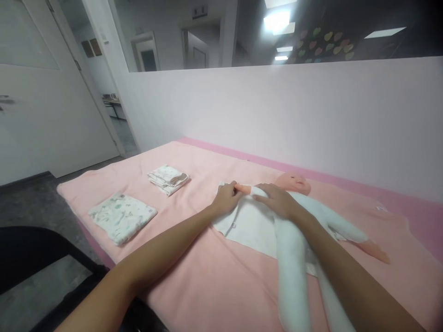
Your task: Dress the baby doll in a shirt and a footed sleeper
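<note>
A baby doll [300,185] with white cloth arms and legs lies on its back, its head toward the wall. My left hand [225,199] is closed around the small hand at the end of one doll arm [245,189]. Farther up that same arm, my right hand [278,199] wraps over the white upper part; its fingertips are partly hidden. A white garment [254,228] with a fastener near its edge is spread beneath the outstretched arm and partly under the doll. The doll's other arm [346,228] stretches to the right.
On the left of the pink blanket [194,263] lie a folded patterned cloth [122,216] and a smaller folded one [168,179]. Behind the bed stands a white wall [277,115] with a window. A black chair [38,249] is at lower left.
</note>
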`<state>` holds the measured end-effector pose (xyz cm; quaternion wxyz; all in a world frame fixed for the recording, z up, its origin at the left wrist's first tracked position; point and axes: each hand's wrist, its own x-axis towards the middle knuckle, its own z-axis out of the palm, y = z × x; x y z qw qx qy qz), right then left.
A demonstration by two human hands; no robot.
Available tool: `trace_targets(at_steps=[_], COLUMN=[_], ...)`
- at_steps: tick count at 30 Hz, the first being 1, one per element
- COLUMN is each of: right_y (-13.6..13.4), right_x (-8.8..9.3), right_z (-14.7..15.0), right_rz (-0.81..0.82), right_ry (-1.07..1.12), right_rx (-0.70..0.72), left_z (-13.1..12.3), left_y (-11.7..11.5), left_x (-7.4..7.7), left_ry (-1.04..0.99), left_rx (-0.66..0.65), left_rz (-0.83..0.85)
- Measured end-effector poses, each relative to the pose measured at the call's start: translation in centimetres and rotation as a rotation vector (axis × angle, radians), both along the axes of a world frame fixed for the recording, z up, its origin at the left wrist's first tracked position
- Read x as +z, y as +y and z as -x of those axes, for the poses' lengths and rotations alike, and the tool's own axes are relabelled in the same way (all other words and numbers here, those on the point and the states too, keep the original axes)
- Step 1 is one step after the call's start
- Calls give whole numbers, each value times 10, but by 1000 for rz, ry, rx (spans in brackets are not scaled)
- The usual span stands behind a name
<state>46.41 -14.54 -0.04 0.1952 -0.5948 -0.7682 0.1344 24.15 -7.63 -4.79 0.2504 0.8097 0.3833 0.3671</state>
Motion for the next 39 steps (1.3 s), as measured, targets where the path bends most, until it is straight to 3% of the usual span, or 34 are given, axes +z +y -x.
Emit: trace_targets(at_steps=[10,21,24,29,34,39], right_y=[2,6,6,8,14,4], right_x=[1,-6,-1,2,-2,9], right_z=[0,9,20,33,34,22], right_rz=[25,29,45,65,38,-161], right_ry=[-15,-208,-259,-300,-211,-28], right_rx=[-10,-24,0,-75,-64,-110], left_z=[2,4,4,3,2,2], left_y=[5,4,3,-4,-11,-11], left_x=[-11,-9,-6,4,9,9], left_ry=[-184,-265,-227,-110,37,82], left_rx=[10,13,40,53,-56,-99], left_rz=[80,47,9,-103,-187,-191])
